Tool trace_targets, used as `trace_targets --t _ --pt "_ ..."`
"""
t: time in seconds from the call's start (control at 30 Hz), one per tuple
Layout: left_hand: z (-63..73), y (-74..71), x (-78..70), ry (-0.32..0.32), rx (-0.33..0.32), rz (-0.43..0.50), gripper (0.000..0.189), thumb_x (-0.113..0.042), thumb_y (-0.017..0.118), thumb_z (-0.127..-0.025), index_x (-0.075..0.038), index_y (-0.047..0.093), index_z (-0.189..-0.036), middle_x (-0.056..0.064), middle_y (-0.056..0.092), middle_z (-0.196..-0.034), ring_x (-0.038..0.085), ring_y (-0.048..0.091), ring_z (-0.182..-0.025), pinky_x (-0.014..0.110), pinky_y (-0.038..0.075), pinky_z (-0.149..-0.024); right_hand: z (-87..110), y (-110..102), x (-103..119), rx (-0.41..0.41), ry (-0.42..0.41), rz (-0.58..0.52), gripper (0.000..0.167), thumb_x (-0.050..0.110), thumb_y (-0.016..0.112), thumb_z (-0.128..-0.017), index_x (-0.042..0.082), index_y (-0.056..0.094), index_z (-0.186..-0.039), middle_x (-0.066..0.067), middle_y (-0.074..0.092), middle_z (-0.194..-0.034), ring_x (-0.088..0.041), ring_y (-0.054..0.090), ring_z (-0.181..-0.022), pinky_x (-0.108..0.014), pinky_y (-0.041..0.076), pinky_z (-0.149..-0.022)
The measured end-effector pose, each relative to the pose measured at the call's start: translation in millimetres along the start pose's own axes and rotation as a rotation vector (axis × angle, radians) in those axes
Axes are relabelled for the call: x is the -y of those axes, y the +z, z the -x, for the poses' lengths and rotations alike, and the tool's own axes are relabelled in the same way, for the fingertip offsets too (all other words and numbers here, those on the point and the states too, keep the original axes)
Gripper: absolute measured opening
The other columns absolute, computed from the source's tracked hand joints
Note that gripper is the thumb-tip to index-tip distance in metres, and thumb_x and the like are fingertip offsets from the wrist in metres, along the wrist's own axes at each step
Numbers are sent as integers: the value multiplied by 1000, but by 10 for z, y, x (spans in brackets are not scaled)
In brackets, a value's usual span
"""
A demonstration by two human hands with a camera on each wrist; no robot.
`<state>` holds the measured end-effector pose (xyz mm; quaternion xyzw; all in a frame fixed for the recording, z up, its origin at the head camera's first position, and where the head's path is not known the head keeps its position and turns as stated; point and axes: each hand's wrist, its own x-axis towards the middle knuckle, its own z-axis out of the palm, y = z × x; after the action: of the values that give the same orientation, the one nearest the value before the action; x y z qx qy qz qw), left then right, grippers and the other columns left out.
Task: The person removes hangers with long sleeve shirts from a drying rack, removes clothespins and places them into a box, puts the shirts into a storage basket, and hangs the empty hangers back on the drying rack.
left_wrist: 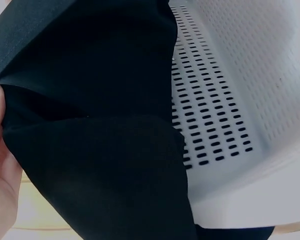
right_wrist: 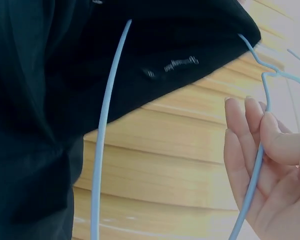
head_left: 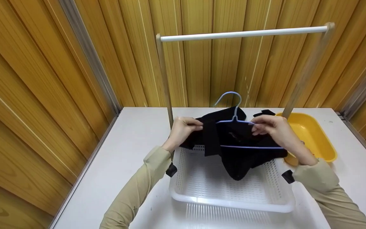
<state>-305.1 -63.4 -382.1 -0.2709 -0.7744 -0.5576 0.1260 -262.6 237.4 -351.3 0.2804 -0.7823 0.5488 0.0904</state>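
Observation:
A light blue wire hanger (head_left: 235, 118) stands hook up over the basket, its left end inside a black garment (head_left: 237, 167). My left hand (head_left: 183, 131) pinches the garment's edge at the hanger's left shoulder. In the left wrist view, dark folds of the garment (left_wrist: 105, 165) hang beside my thumb. With thumb and fingers my right hand (head_left: 275, 128) pinches the hanger's right arm. The right wrist view shows that arm of the hanger (right_wrist: 250, 197) bare of cloth in the grip, with small pale lettering on the garment (right_wrist: 180, 62) beyond.
Below the garment sits a white perforated basket (head_left: 230, 205). Behind rises a rack with a white rod (head_left: 243, 34) on wooden posts. A yellow tub (head_left: 324, 148) stands at the right, next to the rack's right post. Wood-patterned walls (head_left: 199, 73) enclose the white table (head_left: 106, 165).

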Motion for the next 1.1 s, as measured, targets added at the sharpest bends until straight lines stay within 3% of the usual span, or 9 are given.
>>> trace_targets --t 0.1,0.2,0.53,0.83,1.1 --pt "16 -21 29 2 -17 -11 5 6 72 -70 7 70 -75 13 66 -75 25 63 -72 26 49 -67 13 -79 -17 -14 -1 3 13 -14 52 -84 -15 60 -95 -24 60 -74 -25 63 -62 -32 51 -57" --pt "24 -37 61 -9 -27 -18 5 4 73 -70 4 71 -74 10 66 -74 19 63 -71 25 49 -67 31 -152 -26 -24 5 -4 14 -14 52 -84 -16 59 -95 -26 60 -75 -25 63 -62 -32 51 -58" --pt "59 -84 156 -106 -91 -26 5 4 72 -72 0 72 -75 4 67 -74 12 62 -71 24 49 -67 85 -316 -13 -82 17 53 14 -13 50 -86 -18 58 -97 -22 61 -74 -17 63 -63 -26 51 -57" --pt "98 -171 242 -170 -257 -124 5 2 73 -72 -3 72 -73 3 66 -72 13 62 -68 24 48 -66 127 -427 42 -180 10 78 15 -18 49 -84 -22 56 -96 -17 64 -76 -14 63 -62 -26 50 -57" --pt "110 -216 276 -230 -312 -178 5 1 72 -72 -4 73 -73 3 67 -73 14 62 -70 26 47 -68 158 -502 261 -214 3 148 15 -19 50 -83 -23 56 -95 -17 64 -73 -11 62 -62 -22 50 -57"
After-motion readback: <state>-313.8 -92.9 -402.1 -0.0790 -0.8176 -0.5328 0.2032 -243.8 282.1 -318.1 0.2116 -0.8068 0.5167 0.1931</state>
